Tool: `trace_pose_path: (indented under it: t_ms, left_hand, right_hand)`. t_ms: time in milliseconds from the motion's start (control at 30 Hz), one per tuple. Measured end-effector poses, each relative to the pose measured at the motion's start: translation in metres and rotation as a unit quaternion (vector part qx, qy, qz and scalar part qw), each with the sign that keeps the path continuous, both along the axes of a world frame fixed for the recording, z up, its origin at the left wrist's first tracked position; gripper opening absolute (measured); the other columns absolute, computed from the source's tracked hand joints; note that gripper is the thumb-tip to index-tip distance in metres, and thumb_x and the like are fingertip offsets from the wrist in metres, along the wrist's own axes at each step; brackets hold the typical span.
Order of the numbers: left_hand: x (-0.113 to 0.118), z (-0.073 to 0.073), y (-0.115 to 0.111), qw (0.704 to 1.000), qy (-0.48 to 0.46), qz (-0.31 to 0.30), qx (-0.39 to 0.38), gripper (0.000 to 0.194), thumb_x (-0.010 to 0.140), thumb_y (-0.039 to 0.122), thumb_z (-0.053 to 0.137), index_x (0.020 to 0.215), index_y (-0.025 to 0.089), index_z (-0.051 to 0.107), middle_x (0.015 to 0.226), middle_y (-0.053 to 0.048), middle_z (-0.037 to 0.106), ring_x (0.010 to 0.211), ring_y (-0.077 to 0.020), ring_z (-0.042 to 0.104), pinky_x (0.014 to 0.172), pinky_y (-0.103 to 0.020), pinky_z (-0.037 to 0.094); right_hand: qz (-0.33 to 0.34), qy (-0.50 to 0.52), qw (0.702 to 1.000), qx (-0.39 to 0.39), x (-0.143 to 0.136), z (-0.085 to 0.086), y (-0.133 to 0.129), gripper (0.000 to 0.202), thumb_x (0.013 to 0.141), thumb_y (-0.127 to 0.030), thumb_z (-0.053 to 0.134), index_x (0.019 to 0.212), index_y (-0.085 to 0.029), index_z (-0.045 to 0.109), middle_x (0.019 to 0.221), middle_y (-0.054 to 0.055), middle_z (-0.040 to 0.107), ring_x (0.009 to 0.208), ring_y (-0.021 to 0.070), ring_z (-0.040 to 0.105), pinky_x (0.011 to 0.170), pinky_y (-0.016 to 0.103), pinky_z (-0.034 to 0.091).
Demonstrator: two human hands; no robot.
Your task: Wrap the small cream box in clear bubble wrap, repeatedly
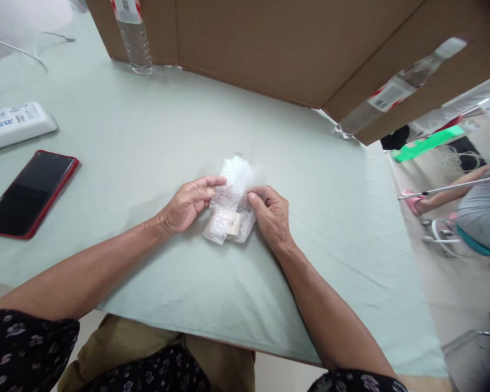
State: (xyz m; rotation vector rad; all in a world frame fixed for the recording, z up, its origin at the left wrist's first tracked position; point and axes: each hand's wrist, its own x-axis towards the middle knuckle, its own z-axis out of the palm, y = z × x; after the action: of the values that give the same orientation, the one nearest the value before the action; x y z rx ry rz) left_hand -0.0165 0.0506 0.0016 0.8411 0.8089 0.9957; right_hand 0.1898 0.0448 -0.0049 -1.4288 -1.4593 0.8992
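Observation:
A piece of clear bubble wrap [232,188] lies partly folded around a small pale item [227,222] on the pale green tablecloth [147,136]. My left hand [185,206] pinches the wrap's left edge with thumb and fingers. My right hand [271,215] grips its right side, thumb on top. Both hands rest on the table near its middle, with the wrap's upper end sticking up between them.
A red-cased phone [28,193] lies at the left beside a white power strip [14,125]. A large cardboard box [269,43] stands at the back, with a clear water bottle [134,35] by its left side and another [396,87] at its right. Another person [473,209] sits off the table's right.

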Motion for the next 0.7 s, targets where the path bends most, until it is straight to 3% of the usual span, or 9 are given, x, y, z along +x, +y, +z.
trace_pose_path:
  t_ms: [100,233,367,500,600,700]
  left_hand:
    - [-0.003,0.005,0.0,0.979,0.16,0.062,0.11,0.046,0.07,0.037,0.075,0.11,0.015,0.069,0.115,-0.011,0.066,0.105,-0.026,0.062,0.094,-0.04,0.049]
    - [-0.003,0.014,-0.008,0.9,0.346,0.092,0.249,0.043,0.07,0.045,0.075,0.104,0.019,0.067,0.111,-0.009,0.061,0.095,-0.022,0.059,0.088,-0.037,0.05]
    - [0.002,0.017,-0.014,0.875,0.413,0.064,0.245,0.043,0.066,0.047,0.078,0.096,0.022,0.062,0.09,-0.001,0.06,0.076,-0.0171,0.054,0.076,-0.033,0.048]
    - [-0.001,0.015,-0.009,0.887,0.41,0.06,0.204,0.012,0.072,0.031,0.062,0.072,0.02,0.055,0.068,0.003,0.054,0.063,-0.0133,0.046,0.063,-0.028,0.04]
    - [-0.009,0.012,0.003,0.894,0.398,0.104,0.178,0.012,0.07,0.029,0.056,0.063,0.02,0.051,0.063,0.003,0.052,0.062,-0.0131,0.045,0.06,-0.028,0.037]
    - [-0.019,0.01,0.014,0.868,0.434,0.159,0.182,0.013,0.067,0.028,0.056,0.06,0.021,0.048,0.06,0.002,0.05,0.065,-0.0151,0.046,0.063,-0.03,0.038]
  right_hand:
    - [-0.024,0.104,0.994,-0.004,0.007,-0.007,0.008,0.021,0.084,-0.043,0.065,0.081,-0.022,0.065,0.074,-0.001,0.067,0.064,0.0143,0.056,0.064,0.029,0.047]
    - [-0.004,0.149,0.988,-0.025,0.008,-0.008,0.01,0.026,0.082,-0.049,0.071,0.084,-0.024,0.064,0.076,0.0,0.071,0.063,0.0159,0.061,0.06,0.03,0.049]
    - [0.029,0.156,0.987,-0.034,0.006,-0.008,0.009,0.034,0.081,-0.057,0.071,0.086,-0.026,0.062,0.077,0.001,0.072,0.066,0.0184,0.066,0.062,0.032,0.053]
    - [-0.006,0.121,0.993,0.003,0.008,-0.01,0.011,0.032,0.085,-0.055,0.069,0.083,-0.024,0.061,0.072,-0.001,0.067,0.062,0.0148,0.059,0.06,0.029,0.049]
    - [-0.059,0.107,0.992,0.029,0.012,-0.011,0.014,0.028,0.084,-0.049,0.071,0.084,-0.024,0.06,0.067,-0.004,0.06,0.059,0.0129,0.055,0.058,0.028,0.047]
    - [-0.102,0.12,0.987,0.043,0.019,-0.013,0.019,0.028,0.08,-0.045,0.075,0.091,-0.025,0.06,0.067,-0.006,0.058,0.056,0.012,0.053,0.057,0.027,0.047]
